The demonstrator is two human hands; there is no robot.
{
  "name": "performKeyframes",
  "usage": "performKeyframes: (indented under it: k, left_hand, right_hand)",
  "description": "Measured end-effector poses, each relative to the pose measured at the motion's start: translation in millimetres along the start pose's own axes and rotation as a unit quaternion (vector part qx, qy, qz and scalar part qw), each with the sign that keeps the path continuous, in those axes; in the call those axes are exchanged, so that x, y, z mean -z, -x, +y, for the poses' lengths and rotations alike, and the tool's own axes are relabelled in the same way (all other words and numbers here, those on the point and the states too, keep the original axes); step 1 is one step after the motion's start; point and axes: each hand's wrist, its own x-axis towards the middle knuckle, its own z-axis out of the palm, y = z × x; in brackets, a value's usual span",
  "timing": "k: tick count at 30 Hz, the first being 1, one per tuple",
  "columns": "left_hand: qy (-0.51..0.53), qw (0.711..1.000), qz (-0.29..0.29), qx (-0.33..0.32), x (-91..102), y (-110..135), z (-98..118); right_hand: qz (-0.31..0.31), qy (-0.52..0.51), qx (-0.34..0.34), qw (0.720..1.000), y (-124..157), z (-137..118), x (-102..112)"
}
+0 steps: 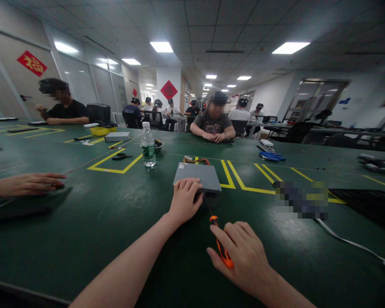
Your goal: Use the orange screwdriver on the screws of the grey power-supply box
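A grey metal computer power supply lies on the green table, its bundle of coloured wires at the far side. My left hand grips its near left corner, fingers over the top and thumb down by the front face. In my right hand is a screwdriver with an orange and black handle, held between thumb and fingers. Its thin shaft points away from me to the lower front edge of the power supply. Whether the tip touches a screw cannot be made out.
A water bottle stands beyond the power supply, beside a small bowl. Another person's hand rests at the left. Blue gloves and a black panel lie to the right. A person sits opposite.
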Motion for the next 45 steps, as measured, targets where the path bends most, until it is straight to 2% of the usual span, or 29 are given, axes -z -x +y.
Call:
performKeyframes:
  k: [4, 9, 15, 22, 29, 45]
  left_hand:
    - [-0.002, 1.000, -0.006, -0.007, 1.6, 0.2, 0.6]
    - [-0.012, 1.000, 0.000, -0.016, 4.2, 0.1, 2.8]
    - [-0.056, 0.998, 0.007, -0.030, 5.8, 0.5, 2.8]
    - [-0.069, 0.997, 0.010, -0.011, 5.3, 0.6, 4.2]
    - [-0.056, 0.998, 0.010, 0.013, 3.9, 0.7, 6.0]
    - [-0.047, 0.998, 0.014, 0.029, 4.0, -0.4, 7.3]
  right_hand:
    - [0.024, -0.001, -0.008, 1.000, 2.5, 0.7, -2.9]
    - [0.000, 0.014, 0.011, 1.000, 4.4, -2.2, -5.9]
    - [-0.017, -0.008, -0.001, 1.000, 1.7, -1.9, -1.5]
    - [0.014, -0.025, -0.036, 0.999, 0.9, 1.0, 0.5]
    - [-0.015, -0.024, -0.039, 0.999, 1.8, -0.6, -1.6]
    - [-0.014, -0.036, -0.047, 0.998, 2.0, 0.9, -2.1]
